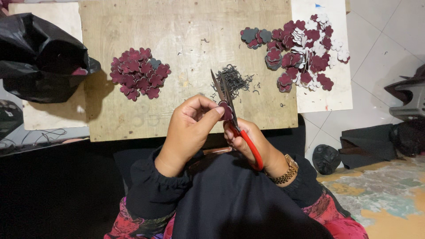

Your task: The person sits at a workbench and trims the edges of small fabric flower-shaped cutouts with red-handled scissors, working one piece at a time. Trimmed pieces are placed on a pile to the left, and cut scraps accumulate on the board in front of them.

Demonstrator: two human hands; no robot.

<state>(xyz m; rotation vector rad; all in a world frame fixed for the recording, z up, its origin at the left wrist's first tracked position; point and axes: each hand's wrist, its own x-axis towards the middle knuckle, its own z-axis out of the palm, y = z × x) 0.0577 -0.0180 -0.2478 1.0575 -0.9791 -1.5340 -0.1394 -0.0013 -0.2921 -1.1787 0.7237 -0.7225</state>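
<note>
My left hand (191, 128) pinches a small dark-red flower-shaped cut-out (226, 110) between thumb and fingers. My right hand (254, 144) grips red-handled scissors (230, 106), whose blades stand slightly apart right against the cut-out, tips pointing away from me. Both hands hover over the near edge of a wooden board (186, 66). A heap of dark trimmings (232, 79) lies on the board just beyond the blades.
A pile of dark-red flower pieces (139, 73) lies on the board's left. A larger pile of red, grey and white flower pieces (301, 53) spreads at the right, partly on white paper (327, 97). A black plastic bag (37, 57) sits far left.
</note>
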